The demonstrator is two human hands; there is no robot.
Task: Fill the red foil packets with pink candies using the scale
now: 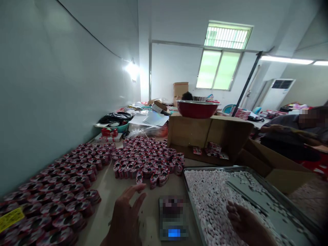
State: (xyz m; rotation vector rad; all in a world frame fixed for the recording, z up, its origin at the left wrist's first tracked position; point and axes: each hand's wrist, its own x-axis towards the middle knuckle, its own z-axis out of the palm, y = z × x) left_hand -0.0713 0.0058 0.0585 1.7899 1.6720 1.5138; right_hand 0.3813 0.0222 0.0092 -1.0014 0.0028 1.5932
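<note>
My left hand (126,213) is raised over the table, thumb and index finger apart and nothing between them. Just beyond its fingertips stands a small red-and-white printed packet (139,177) with an open top, at the front of a dense group of similar packets (143,157). Over a metal tray (191,191) of small white pieces (210,201), my right hand (243,218) has its fingers curled together; what they hold, if anything, is hidden. Between the hands sits a small scale (174,223) with a blue-lit display and a blurred reddish packet (174,206) on it.
More packets (69,194) fill the left side along the wall, with a yellow label (11,219) among them. Behind the tray lies an open cardboard box (189,133), a red basin (197,109) on top. A co-worker (289,126) sits at the right.
</note>
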